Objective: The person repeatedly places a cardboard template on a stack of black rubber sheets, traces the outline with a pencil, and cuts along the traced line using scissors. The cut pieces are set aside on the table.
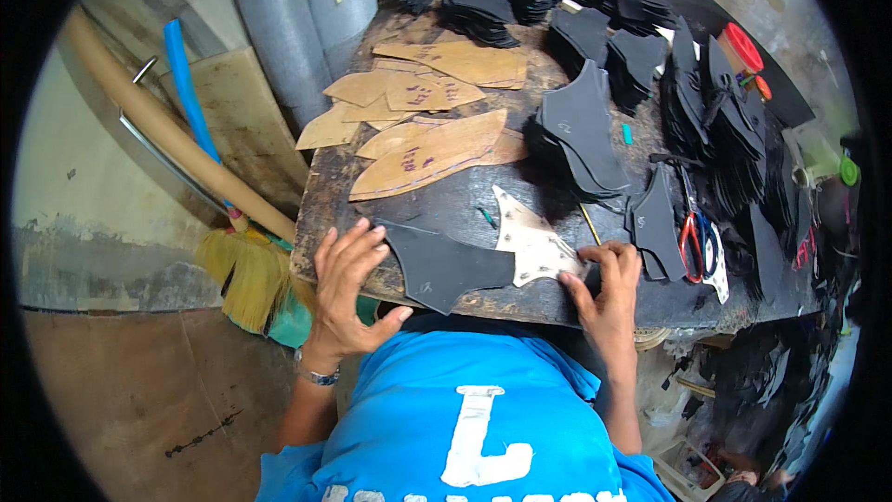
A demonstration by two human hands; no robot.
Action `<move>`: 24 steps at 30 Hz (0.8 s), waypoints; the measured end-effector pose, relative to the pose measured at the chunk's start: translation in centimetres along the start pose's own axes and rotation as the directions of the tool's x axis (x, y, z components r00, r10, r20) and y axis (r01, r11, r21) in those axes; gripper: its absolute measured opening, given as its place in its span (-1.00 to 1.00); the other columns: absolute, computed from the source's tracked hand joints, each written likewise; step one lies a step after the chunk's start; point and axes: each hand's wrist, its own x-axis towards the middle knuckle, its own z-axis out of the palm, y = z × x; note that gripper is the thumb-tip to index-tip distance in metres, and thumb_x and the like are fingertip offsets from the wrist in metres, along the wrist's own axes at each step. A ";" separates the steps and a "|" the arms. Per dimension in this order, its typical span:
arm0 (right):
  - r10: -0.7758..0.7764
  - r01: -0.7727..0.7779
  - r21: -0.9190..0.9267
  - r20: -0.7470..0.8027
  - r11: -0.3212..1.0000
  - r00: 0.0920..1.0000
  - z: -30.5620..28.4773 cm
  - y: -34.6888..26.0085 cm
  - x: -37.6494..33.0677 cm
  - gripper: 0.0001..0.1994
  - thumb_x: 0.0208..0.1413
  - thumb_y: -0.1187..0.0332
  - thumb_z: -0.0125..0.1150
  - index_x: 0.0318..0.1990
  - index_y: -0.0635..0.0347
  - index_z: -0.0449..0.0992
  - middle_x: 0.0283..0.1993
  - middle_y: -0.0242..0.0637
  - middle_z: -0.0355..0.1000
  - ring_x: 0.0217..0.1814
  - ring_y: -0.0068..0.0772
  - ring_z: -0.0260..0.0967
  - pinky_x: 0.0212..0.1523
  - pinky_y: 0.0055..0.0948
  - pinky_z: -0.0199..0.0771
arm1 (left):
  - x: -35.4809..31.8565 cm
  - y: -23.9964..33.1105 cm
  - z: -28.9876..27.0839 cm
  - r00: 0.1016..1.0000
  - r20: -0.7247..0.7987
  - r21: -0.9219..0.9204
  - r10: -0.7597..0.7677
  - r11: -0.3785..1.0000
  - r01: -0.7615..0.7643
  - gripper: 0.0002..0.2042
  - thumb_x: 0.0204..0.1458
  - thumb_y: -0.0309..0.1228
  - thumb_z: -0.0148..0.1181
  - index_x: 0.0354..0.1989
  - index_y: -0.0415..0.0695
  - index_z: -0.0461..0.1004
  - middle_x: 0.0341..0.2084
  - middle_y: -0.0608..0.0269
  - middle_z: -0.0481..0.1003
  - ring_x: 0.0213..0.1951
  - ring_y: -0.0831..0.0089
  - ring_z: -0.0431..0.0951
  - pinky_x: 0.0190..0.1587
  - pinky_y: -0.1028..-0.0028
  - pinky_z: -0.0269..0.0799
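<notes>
A black cut sheet piece [444,265] lies flat at the near edge of a dark worktable [325,209]. A pale metal-looking template [530,242] with small holes rests on its right end. My left hand [348,288] presses the left end of the black piece with spread fingers. My right hand [609,293] is at the template's right edge, fingers curled against it. Whether that hand holds a thin tool is hidden.
Tan cardboard patterns [437,144] lie spread behind the piece. Stacks of black cut pieces [581,135] fill the right and back. Red-handled scissors [692,242] lie to the right. A broom [246,270] and blue pipe [186,84] lean at the left.
</notes>
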 end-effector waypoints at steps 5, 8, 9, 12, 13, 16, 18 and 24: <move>0.127 -0.131 0.042 0.087 0.991 0.988 -0.3 -0.2 -0.1 -0.65 0.01 0.43 0.44 -0.10 0.23 0.41 -0.08 -0.14 0.32 0.01 -0.09 0.23 0.08 -0.19 0.22 | -0.5 -0.2 1.2 0.999 0.030 0.155 0.028 0.987 -0.032 -0.30 -0.07 0.03 0.45 0.15 -0.16 0.40 0.26 -0.10 0.38 0.37 -0.02 0.28 0.43 -0.11 -0.05; 0.212 -0.220 0.178 0.064 0.959 0.975 -0.2 -0.2 -0.7 -0.69 0.07 0.51 0.38 -0.10 0.24 0.38 -0.12 -0.16 0.36 -0.05 -0.19 0.29 0.04 -0.28 0.29 | -0.2 0.0 1.6 0.998 0.056 0.217 0.026 0.975 -0.038 -0.36 -0.04 0.07 0.42 0.14 -0.09 0.48 0.28 -0.09 0.37 0.36 -0.02 0.31 0.41 -0.09 0.03; 0.211 -0.208 0.314 0.025 0.926 0.977 -0.2 -0.1 -0.9 -0.71 0.08 0.54 0.36 -0.09 0.24 0.38 -0.14 -0.16 0.38 -0.06 -0.23 0.31 0.02 -0.32 0.32 | -0.2 0.2 1.7 0.997 0.070 0.241 0.032 0.969 -0.048 -0.38 -0.02 0.07 0.40 0.13 -0.06 0.51 0.28 -0.09 0.37 0.36 -0.01 0.31 0.40 -0.07 0.04; -0.123 0.213 0.236 -0.346 0.948 0.930 -0.9 0.6 -1.2 -0.67 0.12 0.70 0.23 0.02 0.26 0.39 -0.07 -0.16 0.43 0.00 -0.35 0.39 0.04 -0.44 0.38 | -0.1 1.3 2.4 0.991 0.118 0.253 0.064 0.963 -0.092 -0.45 0.02 0.06 0.37 0.13 0.04 0.56 0.28 -0.06 0.38 0.36 0.02 0.31 0.39 -0.02 0.07; -0.088 0.213 0.255 -0.427 0.943 0.900 -1.3 0.7 -1.2 -0.66 0.14 0.72 0.21 0.05 0.27 0.39 -0.03 -0.16 0.43 0.04 -0.36 0.39 0.08 -0.44 0.38 | -0.1 1.8 2.9 0.988 0.136 0.240 0.066 0.966 -0.097 -0.47 0.03 0.06 0.36 0.13 0.07 0.58 0.28 -0.05 0.39 0.36 0.02 0.32 0.39 -0.01 0.08; 0.040 0.228 0.379 -0.583 0.897 0.812 -2.8 0.5 -1.1 -0.62 0.18 0.73 0.16 0.14 0.32 0.39 0.09 -0.17 0.42 0.10 -0.39 0.40 0.17 -0.45 0.36 | 0.1 3.0 4.7 0.983 0.146 0.220 0.113 0.965 -0.144 -0.48 0.02 0.06 0.36 0.14 0.11 0.59 0.28 -0.02 0.40 0.35 0.04 0.32 0.38 0.03 0.09; 0.080 0.249 0.517 -0.532 0.819 0.843 -3.6 -0.1 -0.8 -0.65 0.18 0.67 0.22 0.13 0.34 0.43 0.09 -0.16 0.44 0.02 -0.47 0.44 0.09 -0.49 0.42 | 0.2 3.2 5.3 0.987 0.102 0.229 0.122 0.963 -0.143 -0.49 -0.03 0.01 0.39 0.09 0.09 0.61 0.23 0.03 0.44 0.31 0.06 0.38 0.34 0.05 0.19; 0.145 -0.222 0.692 0.168 0.687 0.975 -2.3 -3.1 0.0 -0.73 0.15 0.57 0.30 0.02 0.29 0.56 -0.15 -0.27 0.54 -0.25 -0.63 0.45 -0.20 -0.60 0.45 | -0.1 2.4 5.5 0.986 0.062 0.239 0.153 0.957 -0.164 -0.55 -0.05 -0.01 0.38 -0.01 0.06 0.65 0.14 0.08 0.51 0.25 0.11 0.45 0.26 0.06 0.28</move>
